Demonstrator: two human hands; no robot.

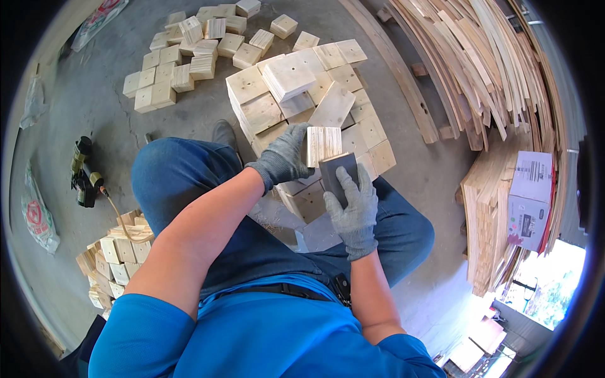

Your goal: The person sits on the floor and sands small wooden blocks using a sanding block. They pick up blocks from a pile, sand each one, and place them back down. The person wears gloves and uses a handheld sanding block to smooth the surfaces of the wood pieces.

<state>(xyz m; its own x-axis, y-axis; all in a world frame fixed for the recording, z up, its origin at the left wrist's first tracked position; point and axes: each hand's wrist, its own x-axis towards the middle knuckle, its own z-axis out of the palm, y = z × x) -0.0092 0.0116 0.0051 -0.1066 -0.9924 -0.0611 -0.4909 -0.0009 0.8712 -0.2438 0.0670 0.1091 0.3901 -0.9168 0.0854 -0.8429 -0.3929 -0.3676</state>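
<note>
My left hand [285, 156], in a grey glove, is closed on the left side of a pale wooden block [324, 143], whose layered edge faces up. In my right hand [355, 211], also gloved, is a dark grey sanding block [335, 175], its upper edge against or very near the wooden block's lower right corner. Both hands are over a wide stack of wooden blocks [259, 113] in front of my knees. On that stack lie a thicker block [288, 75] and a flat wooden piece [333, 106] set at an angle.
Many loose wooden blocks [161, 75] lie on the floor at the far left. A nail gun [83, 173] with a hose stands left of my knee, near another pile of blocks [123, 252]. Long wooden strips [454, 57] and a cardboard box [529, 201] are on the right.
</note>
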